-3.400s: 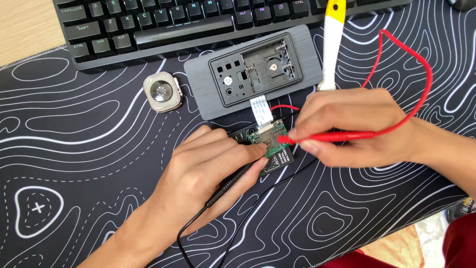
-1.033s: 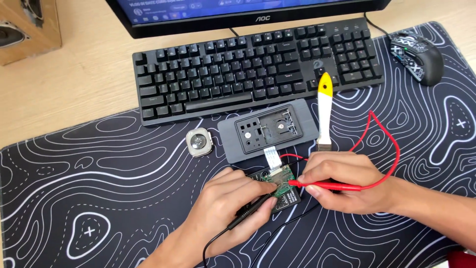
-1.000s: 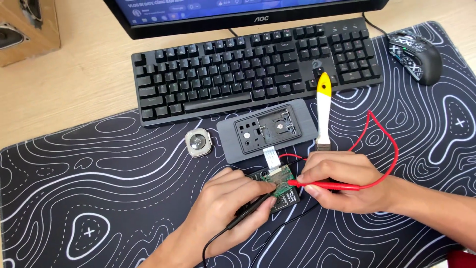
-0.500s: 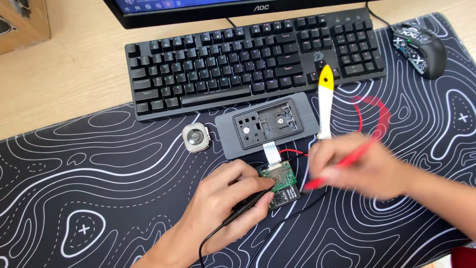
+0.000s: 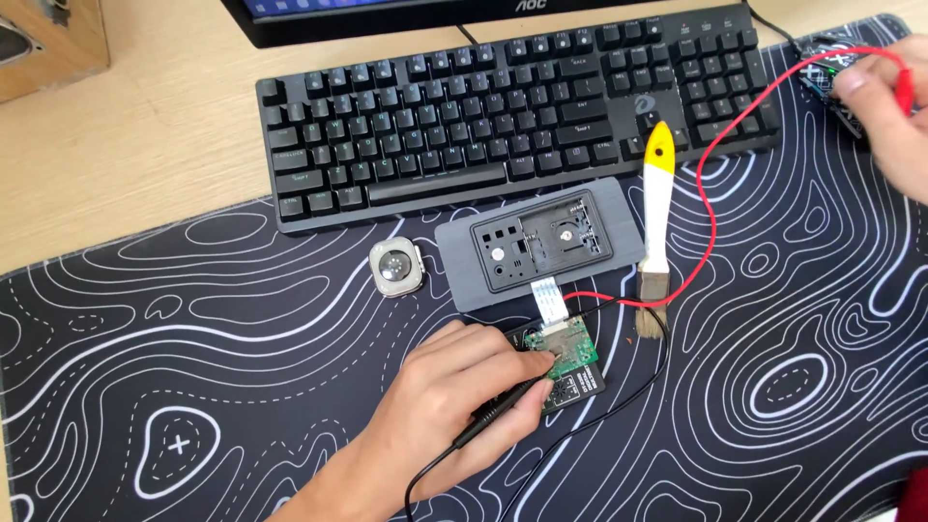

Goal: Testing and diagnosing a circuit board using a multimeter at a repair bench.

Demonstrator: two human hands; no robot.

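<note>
My left hand (image 5: 454, 396) grips a black test probe (image 5: 507, 404) whose tip rests on a small green circuit board (image 5: 565, 353). A white ribbon cable (image 5: 549, 300) joins the board to an opened grey device case (image 5: 539, 242). My right hand (image 5: 884, 116) is far off at the upper right, holding the red test probe (image 5: 906, 89) over a dark computer mouse (image 5: 829, 77). Its red lead (image 5: 713, 208) trails back across the mat toward the board.
A black keyboard (image 5: 503, 106) lies behind the case, with a monitor base (image 5: 406, 14) above it. A yellow-handled white brush (image 5: 657, 222) lies right of the case. A small square silver watch body (image 5: 395, 266) sits left of it. A wooden box (image 5: 48, 43) stands top left.
My right hand lifted the red probe off the circuit board and swung it up to the far right, over the mouse. The left hand and black probe stayed on the board.
</note>
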